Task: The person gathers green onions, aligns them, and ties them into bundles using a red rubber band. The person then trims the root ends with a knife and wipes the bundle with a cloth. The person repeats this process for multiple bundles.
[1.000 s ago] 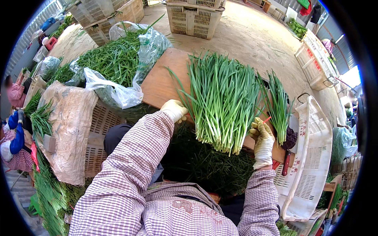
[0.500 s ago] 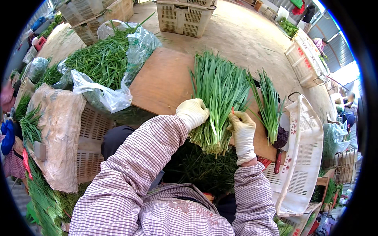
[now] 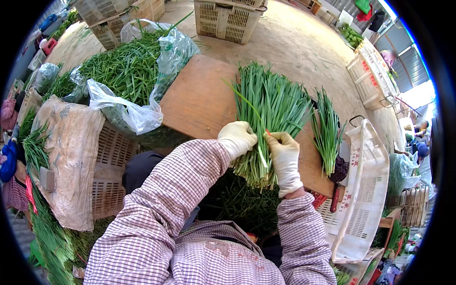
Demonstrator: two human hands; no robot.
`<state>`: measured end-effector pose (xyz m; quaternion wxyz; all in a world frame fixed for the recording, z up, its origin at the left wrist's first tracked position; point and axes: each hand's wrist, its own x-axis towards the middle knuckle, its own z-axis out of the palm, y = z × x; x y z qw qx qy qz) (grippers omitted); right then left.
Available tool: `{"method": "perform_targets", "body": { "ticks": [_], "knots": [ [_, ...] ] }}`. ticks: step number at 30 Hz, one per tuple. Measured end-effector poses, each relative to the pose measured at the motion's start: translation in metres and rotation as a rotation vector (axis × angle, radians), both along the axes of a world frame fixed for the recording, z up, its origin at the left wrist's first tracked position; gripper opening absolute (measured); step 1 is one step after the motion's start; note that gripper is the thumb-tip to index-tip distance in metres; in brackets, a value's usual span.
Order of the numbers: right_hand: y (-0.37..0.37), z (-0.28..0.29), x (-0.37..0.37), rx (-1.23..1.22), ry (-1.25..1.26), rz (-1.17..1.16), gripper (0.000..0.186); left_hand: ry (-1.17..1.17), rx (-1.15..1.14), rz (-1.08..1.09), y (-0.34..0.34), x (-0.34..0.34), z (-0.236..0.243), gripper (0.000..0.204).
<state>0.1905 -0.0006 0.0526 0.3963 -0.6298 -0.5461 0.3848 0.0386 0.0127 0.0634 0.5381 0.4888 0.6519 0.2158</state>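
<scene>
A large bunch of long green chives (image 3: 271, 99) lies on a wooden board (image 3: 197, 95), white stalk ends toward me. My left hand (image 3: 237, 138), in a pale glove, is curled on the bunch's left side, gripping a few stalks near the ends. Beside it my right hand (image 3: 284, 156), gloved too, pinches a small red tie (image 3: 267, 133) against those stalks. A smaller bunch (image 3: 325, 137) lies at the board's right, near a dark purple clump (image 3: 340, 169) and a red-handled knife (image 3: 335, 198).
An open bag of greens (image 3: 123, 66) is at upper left, above a sack-covered crate (image 3: 71, 156). A white plastic crate (image 3: 363, 190) stands at my right. Stacked crates (image 3: 228, 23) stand beyond the board. Other people (image 3: 420, 147) are at the far edges.
My right hand has moved leftward from the bunch's right edge and my left hand rightward onto the bunch; both now meet over it. The bunch looks narrower at the stalk ends.
</scene>
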Motion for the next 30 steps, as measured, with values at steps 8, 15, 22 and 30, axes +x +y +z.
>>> {"method": "perform_targets", "body": {
  "ticks": [8,15,22,30],
  "knots": [
    [-0.008,-0.019,-0.015,0.59,-0.777,-0.006,0.008,-0.521,-0.056,0.331,-0.014,0.003,-0.009,0.014],
    [-0.004,0.009,-0.007,-0.054,0.439,-0.19,0.013,0.373,0.289,0.084,-0.01,0.025,-0.012,0.023],
    [-0.001,0.015,0.026,-0.157,1.002,0.186,0.019,0.54,0.254,0.002,-0.005,0.03,-0.009,0.021],
    [0.008,0.036,-0.003,-0.315,0.316,0.248,0.014,0.023,0.159,0.017,0.004,0.008,-0.033,0.024]
  ]
}}
